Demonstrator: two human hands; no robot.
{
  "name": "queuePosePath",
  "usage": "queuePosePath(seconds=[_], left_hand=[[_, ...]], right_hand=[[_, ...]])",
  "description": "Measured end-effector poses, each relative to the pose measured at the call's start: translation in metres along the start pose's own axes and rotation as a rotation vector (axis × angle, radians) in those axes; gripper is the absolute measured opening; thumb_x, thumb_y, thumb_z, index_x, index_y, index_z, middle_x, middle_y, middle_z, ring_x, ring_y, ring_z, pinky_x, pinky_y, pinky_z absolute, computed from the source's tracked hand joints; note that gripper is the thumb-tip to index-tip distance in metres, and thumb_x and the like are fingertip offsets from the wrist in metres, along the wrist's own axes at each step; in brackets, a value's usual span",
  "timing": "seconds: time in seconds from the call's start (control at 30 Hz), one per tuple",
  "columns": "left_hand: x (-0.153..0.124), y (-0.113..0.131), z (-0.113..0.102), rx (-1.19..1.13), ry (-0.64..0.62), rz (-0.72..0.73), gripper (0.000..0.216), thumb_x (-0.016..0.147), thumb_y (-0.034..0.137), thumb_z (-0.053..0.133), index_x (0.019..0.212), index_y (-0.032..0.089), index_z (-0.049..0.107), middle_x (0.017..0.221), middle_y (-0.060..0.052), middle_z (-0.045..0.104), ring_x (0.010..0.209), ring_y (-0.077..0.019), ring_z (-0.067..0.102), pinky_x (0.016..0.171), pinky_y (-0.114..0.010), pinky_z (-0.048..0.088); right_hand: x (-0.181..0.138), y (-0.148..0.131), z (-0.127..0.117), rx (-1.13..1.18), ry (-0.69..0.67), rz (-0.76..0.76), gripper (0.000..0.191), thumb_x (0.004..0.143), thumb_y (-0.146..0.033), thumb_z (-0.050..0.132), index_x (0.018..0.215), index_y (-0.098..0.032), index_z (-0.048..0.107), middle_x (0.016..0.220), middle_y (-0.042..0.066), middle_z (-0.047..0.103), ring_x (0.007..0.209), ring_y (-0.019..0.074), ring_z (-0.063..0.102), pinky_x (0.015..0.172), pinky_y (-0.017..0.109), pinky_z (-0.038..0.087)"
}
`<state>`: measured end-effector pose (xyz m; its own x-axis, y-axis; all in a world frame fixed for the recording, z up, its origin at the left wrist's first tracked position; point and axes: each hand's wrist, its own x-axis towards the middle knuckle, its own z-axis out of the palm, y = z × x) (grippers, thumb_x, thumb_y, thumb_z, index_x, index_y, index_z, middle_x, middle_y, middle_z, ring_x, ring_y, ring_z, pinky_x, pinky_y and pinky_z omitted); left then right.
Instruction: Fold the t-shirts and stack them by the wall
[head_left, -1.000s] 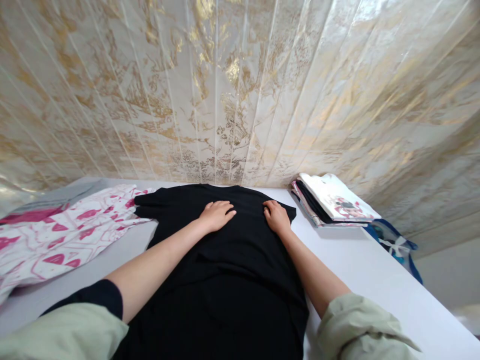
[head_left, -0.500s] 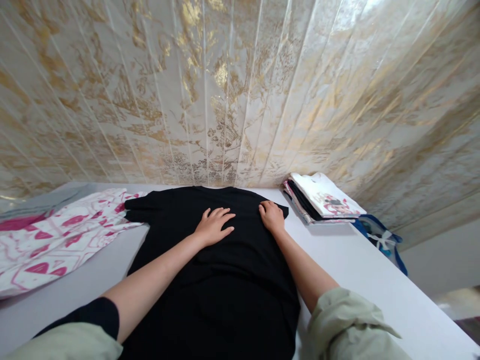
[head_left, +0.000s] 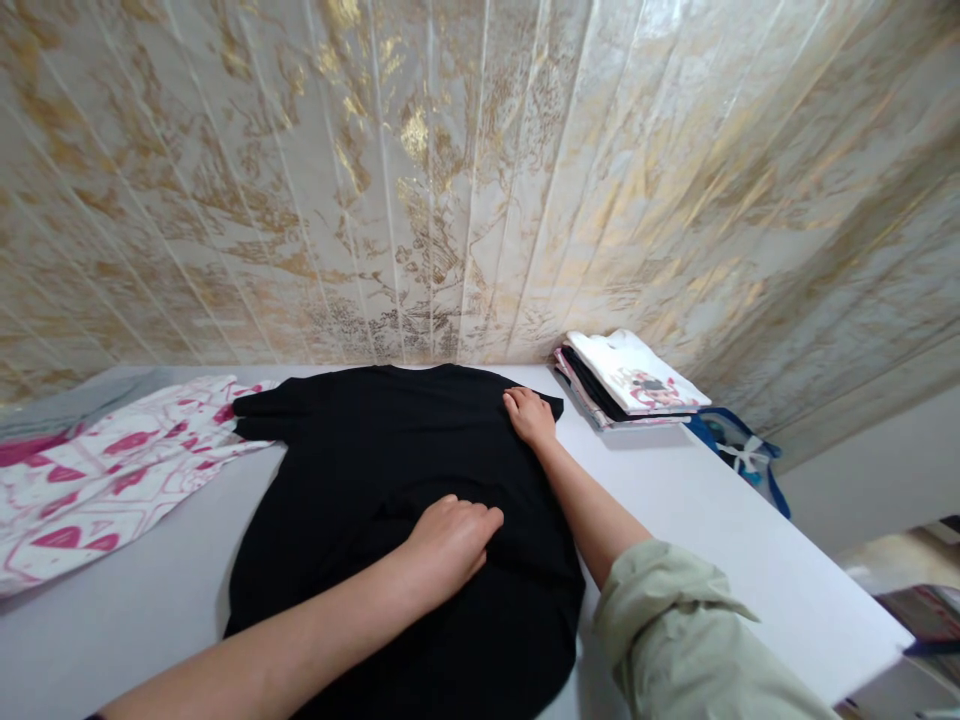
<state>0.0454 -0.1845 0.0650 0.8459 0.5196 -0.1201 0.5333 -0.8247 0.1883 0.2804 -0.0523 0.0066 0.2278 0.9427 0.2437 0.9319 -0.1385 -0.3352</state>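
A black garment (head_left: 360, 470) lies spread flat on the white table (head_left: 712, 520), with one sleeve pointing left. My left hand (head_left: 450, 540) rests on its middle, fingers curled and pinching the fabric. My right hand (head_left: 530, 415) sits on the garment's far right corner, near the shoulder, fingers bent down onto the cloth. Both forearms reach out over the garment, and a pale green sleeve (head_left: 675, 640) is pushed up on my right arm.
A pink and white patterned cloth (head_left: 97, 470) lies at the left over a grey one (head_left: 75, 400). A stack of folded clothes (head_left: 630, 375) stands at the back right, with a blue bag (head_left: 739, 450) just past the table's edge. A gold-patterned wall (head_left: 480, 180) backs the table.
My left hand has pulled back from the garment's upper chest to its middle and curled its fingers. My right hand has stayed on the far right corner. The view has shifted a little.
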Motion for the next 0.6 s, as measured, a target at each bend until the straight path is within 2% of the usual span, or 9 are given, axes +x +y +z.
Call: queuePosePath(seconds=[0.13, 0.27, 0.37, 0.5, 0.6], left_hand=[[-0.018, 0.017, 0.002, -0.092, -0.049, 0.051, 0.014, 0.084, 0.019, 0.052, 0.096, 0.023, 0.059, 0.093, -0.002, 0.072, 0.085, -0.0214, 0.070, 0.076, -0.031, 0.051], [-0.033, 0.033, 0.019, -0.201, -0.116, -0.003, 0.018, 0.084, 0.020, 0.050, 0.101, 0.023, 0.056, 0.095, -0.003, 0.071, 0.086, -0.0226, 0.070, 0.072, -0.030, 0.052], [-0.039, 0.036, 0.026, -0.292, -0.093, -0.018, 0.023, 0.085, 0.025, 0.053, 0.108, 0.024, 0.056, 0.103, -0.004, 0.068, 0.091, -0.0240, 0.068, 0.076, -0.033, 0.052], [-0.051, 0.024, 0.012, -0.294, -0.019, -0.047, 0.028, 0.084, 0.031, 0.061, 0.112, 0.028, 0.059, 0.111, -0.004, 0.064, 0.100, -0.0252, 0.063, 0.085, -0.038, 0.051], [-0.070, 0.005, 0.004, -0.213, 0.061, -0.140, 0.040, 0.079, 0.029, 0.067, 0.118, 0.029, 0.059, 0.122, -0.005, 0.061, 0.114, -0.0282, 0.056, 0.102, -0.046, 0.042]], right_hand=[[0.001, 0.001, 0.001, -0.021, -0.004, -0.014, 0.042, 0.100, -0.045, 0.031, 0.126, -0.029, 0.060, 0.137, 0.004, 0.055, 0.126, 0.0212, 0.047, 0.104, 0.039, 0.033], [0.001, 0.001, 0.001, -0.034, -0.013, -0.025, 0.042, 0.101, -0.046, 0.030, 0.127, -0.029, 0.059, 0.138, 0.004, 0.054, 0.127, 0.0209, 0.046, 0.104, 0.039, 0.032], [0.000, 0.000, 0.001, -0.042, -0.015, -0.026, 0.042, 0.100, -0.046, 0.031, 0.129, -0.029, 0.058, 0.139, 0.004, 0.053, 0.127, 0.0209, 0.045, 0.104, 0.039, 0.032], [-0.002, -0.002, -0.002, -0.049, -0.019, -0.009, 0.041, 0.100, -0.044, 0.032, 0.130, -0.029, 0.057, 0.140, 0.004, 0.053, 0.127, 0.0203, 0.045, 0.104, 0.038, 0.031], [-0.003, -0.003, -0.003, -0.050, -0.015, 0.003, 0.041, 0.100, -0.042, 0.033, 0.130, -0.029, 0.057, 0.139, 0.004, 0.053, 0.126, 0.0205, 0.046, 0.104, 0.037, 0.031]])
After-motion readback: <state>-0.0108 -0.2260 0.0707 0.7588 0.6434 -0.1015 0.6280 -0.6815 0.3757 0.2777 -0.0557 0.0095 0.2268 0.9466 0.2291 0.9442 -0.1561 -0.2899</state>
